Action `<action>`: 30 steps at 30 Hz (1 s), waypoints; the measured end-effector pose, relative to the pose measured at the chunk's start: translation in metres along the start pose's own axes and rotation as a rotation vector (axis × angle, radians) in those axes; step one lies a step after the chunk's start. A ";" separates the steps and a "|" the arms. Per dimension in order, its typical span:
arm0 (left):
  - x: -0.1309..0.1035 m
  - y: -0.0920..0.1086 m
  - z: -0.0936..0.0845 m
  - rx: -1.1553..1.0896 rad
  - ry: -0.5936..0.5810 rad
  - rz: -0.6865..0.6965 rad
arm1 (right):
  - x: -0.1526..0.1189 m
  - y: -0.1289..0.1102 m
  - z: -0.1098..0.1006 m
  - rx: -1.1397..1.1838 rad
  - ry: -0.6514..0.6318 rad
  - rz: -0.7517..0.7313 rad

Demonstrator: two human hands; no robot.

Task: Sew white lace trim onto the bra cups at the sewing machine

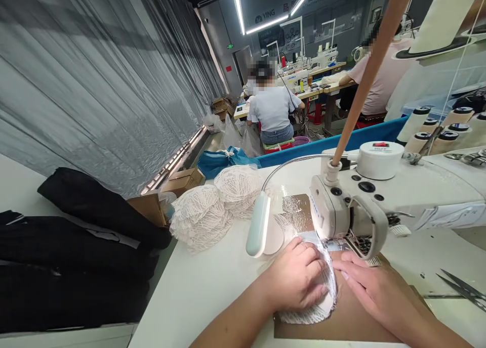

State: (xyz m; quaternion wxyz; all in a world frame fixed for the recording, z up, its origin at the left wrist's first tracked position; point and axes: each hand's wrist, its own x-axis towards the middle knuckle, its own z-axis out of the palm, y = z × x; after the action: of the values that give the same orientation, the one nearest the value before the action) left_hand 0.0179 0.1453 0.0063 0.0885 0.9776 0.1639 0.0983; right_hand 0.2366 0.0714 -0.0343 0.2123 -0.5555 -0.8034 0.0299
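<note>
A white lace piece (315, 310), cup-shaped with a dark edge, lies under the head of a white sewing machine (337, 201). My left hand (298, 277) is closed over it, fingers curled and pressed on the lace just left of the needle area. My right hand (368, 282) lies on the brown board (353, 312), its fingers stretched out and fingertips at the lace's right edge. The needle and presser foot are mostly hidden by the machine head.
Two stacks of white lace pieces (201, 219) stand behind a pale green lamp (258, 226). Metal scissors (463, 290) lie at the right. Thread cones (415, 128) stand behind the machine. Black fabric (76, 267) lies at left. A person (271, 110) sits at another machine further back.
</note>
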 end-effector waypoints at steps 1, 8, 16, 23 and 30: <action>0.000 -0.001 0.001 -0.001 0.005 0.000 | 0.001 -0.001 -0.003 0.003 -0.040 -0.031; -0.004 -0.008 0.003 -0.023 0.043 0.003 | 0.004 -0.002 -0.010 -0.023 -0.096 -0.142; -0.005 -0.010 -0.001 -0.059 0.045 0.004 | 0.001 0.001 -0.003 -0.002 -0.002 -0.042; -0.003 -0.009 -0.003 -0.035 0.037 0.015 | 0.002 0.000 -0.001 -0.080 -0.053 -0.110; -0.003 -0.007 -0.007 -0.011 -0.007 0.076 | -0.003 0.005 0.008 -0.059 -0.037 -0.075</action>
State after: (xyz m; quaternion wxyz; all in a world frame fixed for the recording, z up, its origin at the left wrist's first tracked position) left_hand 0.0120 0.1515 0.0112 0.0905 0.9830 0.1256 0.0989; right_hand 0.2386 0.0721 -0.0433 0.1818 -0.5302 -0.8281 0.0082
